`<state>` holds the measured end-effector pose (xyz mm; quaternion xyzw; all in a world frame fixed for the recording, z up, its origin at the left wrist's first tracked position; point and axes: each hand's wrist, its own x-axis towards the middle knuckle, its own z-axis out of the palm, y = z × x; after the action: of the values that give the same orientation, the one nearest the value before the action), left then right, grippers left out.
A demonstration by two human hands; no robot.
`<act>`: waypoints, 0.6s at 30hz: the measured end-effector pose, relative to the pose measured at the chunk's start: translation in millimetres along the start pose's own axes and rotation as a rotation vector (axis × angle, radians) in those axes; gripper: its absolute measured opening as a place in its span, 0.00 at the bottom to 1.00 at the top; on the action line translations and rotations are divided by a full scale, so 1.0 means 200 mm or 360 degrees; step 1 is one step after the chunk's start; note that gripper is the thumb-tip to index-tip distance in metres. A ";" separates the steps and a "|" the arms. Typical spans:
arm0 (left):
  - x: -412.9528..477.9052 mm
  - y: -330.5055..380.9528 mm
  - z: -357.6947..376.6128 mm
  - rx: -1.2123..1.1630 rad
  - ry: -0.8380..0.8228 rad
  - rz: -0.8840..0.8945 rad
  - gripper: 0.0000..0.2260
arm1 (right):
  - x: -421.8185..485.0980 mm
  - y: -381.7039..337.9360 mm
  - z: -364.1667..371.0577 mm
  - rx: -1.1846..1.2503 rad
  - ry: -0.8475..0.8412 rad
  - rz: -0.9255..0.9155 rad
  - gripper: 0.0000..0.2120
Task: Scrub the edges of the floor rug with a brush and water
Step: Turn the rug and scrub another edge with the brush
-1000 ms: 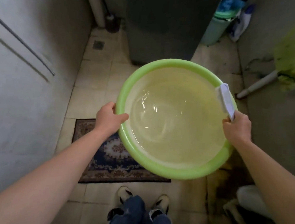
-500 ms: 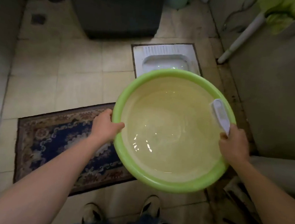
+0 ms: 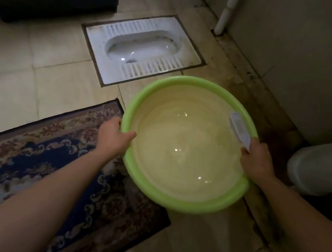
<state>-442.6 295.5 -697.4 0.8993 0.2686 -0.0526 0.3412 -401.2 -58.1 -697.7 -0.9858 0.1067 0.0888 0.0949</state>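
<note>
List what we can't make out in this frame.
Head view only.
rug: right edge partly behind the basin; left side cut by the frame edge.
brush: bristles face away; handle end inside the right hand.
left hand: fingertips hidden under the basin.
white container: cut by the right edge, dim.

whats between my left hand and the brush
Head view: the green basin, holding water, spans that gap. The left hand grips one rim; the right hand holds the brush at the opposite rim.
</note>
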 end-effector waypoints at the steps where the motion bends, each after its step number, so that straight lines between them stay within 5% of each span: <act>1: 0.03 -0.01 0.05 0.0004 0.0019 0.0018 0.11 | 0.04 0.02 0.05 -0.0002 0.0008 -0.0006 0.09; 18: 0.33 0.12 0.31 0.0066 -0.0054 0.0076 0.10 | 0.34 0.01 0.13 -0.0180 0.0003 0.0109 0.11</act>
<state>-368.9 270.0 -747.8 0.9112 0.2400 -0.0652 0.3283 -340.4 -68.7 -736.7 -0.9854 0.1352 0.0969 0.0358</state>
